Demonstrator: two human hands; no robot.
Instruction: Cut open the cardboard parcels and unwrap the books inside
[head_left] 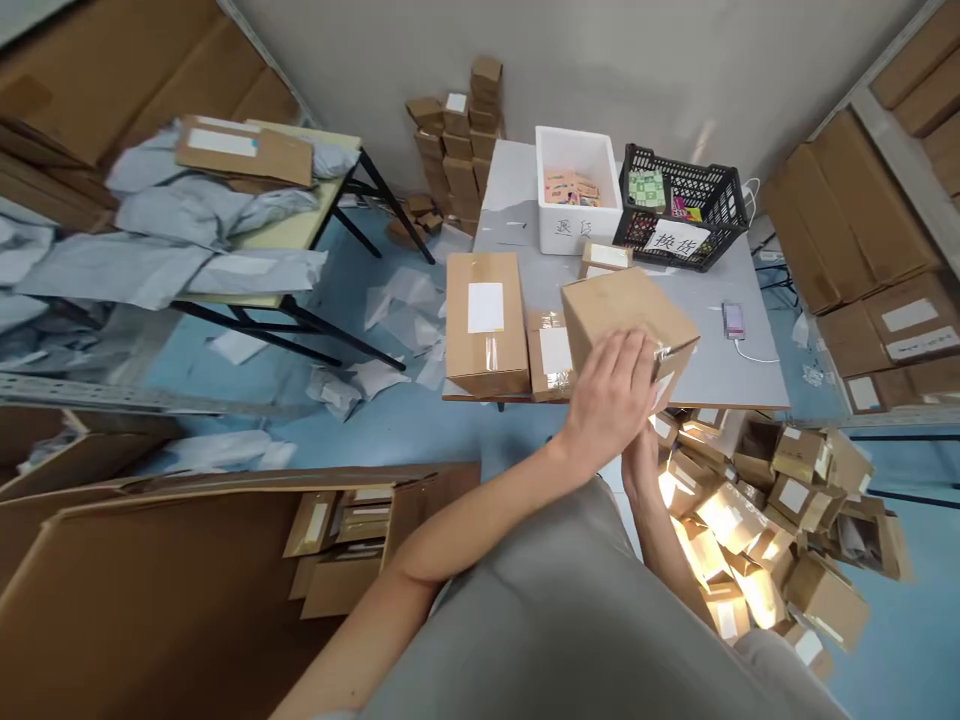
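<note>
I hold a taped brown cardboard box (pixel 619 305) tilted above the near edge of a grey table (pixel 712 360). My left hand (pixel 611 395) lies across its near face with the fingers pressed flat against the cardboard. My right hand (pixel 641 460) comes up from below and supports the box's underside; its fingers are mostly hidden behind the left hand. A larger sealed box (pixel 486 320) with a white label stands on the table to the left, and a small taped box (pixel 549 355) sits between the two.
At the table's back stand a white foam bin (pixel 577 190) and a black crate (pixel 686 205). A phone (pixel 733 320) lies at the right. Several small boxes (pixel 765 510) are piled on the floor below. Grey mailers cover a left table (pixel 292 230). Stacked cartons (pixel 461 140) stand by the wall.
</note>
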